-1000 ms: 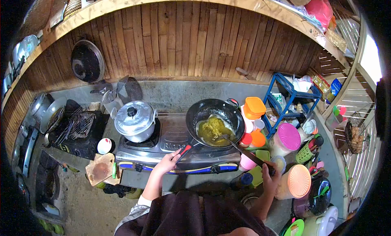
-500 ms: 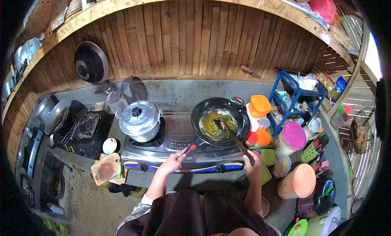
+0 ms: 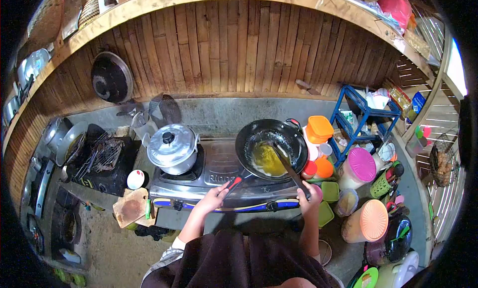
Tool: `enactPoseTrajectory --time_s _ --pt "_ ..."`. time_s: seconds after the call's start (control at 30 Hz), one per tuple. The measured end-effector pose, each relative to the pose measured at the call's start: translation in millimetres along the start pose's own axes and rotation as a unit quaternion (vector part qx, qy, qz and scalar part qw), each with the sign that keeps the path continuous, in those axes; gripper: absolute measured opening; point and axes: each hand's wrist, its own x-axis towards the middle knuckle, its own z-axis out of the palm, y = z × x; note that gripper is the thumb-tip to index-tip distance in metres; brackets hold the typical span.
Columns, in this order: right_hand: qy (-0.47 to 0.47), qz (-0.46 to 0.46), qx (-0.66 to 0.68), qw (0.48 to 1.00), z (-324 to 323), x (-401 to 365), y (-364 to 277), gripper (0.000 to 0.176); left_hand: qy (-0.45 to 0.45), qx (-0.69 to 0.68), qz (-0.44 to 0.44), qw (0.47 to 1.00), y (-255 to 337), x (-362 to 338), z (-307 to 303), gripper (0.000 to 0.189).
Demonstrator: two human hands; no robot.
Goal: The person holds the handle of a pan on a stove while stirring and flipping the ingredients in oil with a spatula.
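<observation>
wok [image 3: 271,144] on stove [image 3: 219,181] right | lidded pot [image 3: 172,148] left

There are one stove [image 3: 219,168], one black wok [image 3: 259,134], one lidded pot [image 3: 172,144], one spatula [image 3: 289,168], one wooden board [image 3: 129,207], one blue rack [image 3: 354,95], one hanging pan [image 3: 110,78], and two hands, the left hand [image 3: 213,198] and the right hand [image 3: 308,196].

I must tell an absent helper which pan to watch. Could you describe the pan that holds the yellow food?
Find the silver gas stove below the wooden wall. On its right burner sits a round black pan, its red handle in the left hand. Unlike the shiny lidded pot beside it, it is open and dark.
</observation>
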Motion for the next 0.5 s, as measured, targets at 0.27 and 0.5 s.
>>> enactPoseTrajectory --time_s 0.27,0.5 --pt "0.085 0.043 0.112 0.989 -23.8 -5.7 -38.5 0.011 0.014 -0.015 0.004 1.0 -9.9 6.1 1.9 0.039" --pt "0.185 -0.092 -0.052 0.977 -51.9 -10.5 -18.5 0.005 0.005 -0.023 -0.01 1.0 -7.9 4.7 0.1 0.04"
